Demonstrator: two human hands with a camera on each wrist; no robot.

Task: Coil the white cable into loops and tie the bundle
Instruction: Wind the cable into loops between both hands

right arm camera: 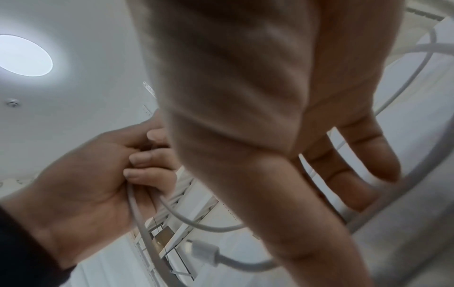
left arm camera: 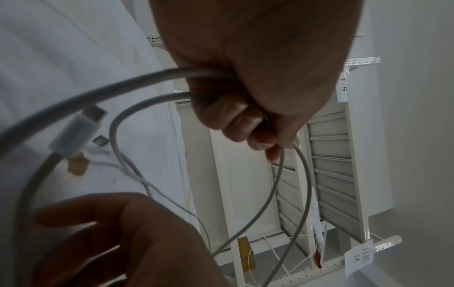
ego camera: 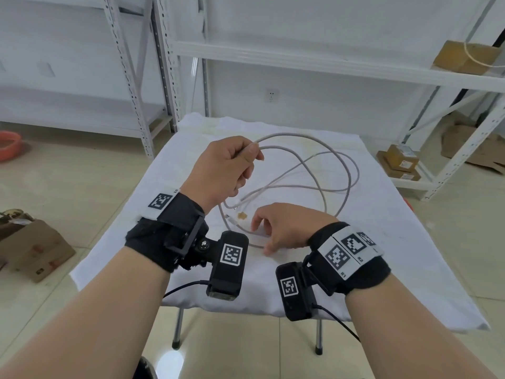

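Observation:
The white cable [ego camera: 300, 134] lies in loose loops on the cloth-covered table [ego camera: 382, 255]. My left hand [ego camera: 229, 165] is raised above the table and grips two strands of the cable [left arm camera: 137, 81] in its curled fingers. One connector [left arm camera: 78, 132] hangs just below that hand, and the other end lies on the cloth. My right hand [ego camera: 276, 228] hovers low over the near part of the cable with its fingers [right arm camera: 368, 155] loosely spread, their tips at a strand and nothing held. A small brown piece [ego camera: 241, 215] sits on the cloth beside the connectors.
White metal shelving [ego camera: 300, 58] stands behind and to the right of the table. Cardboard boxes sit on a shelf [ego camera: 464, 57], on the floor at the left [ego camera: 35, 247] and at the right [ego camera: 399, 162]. An orange basin [ego camera: 8, 144] is at far left.

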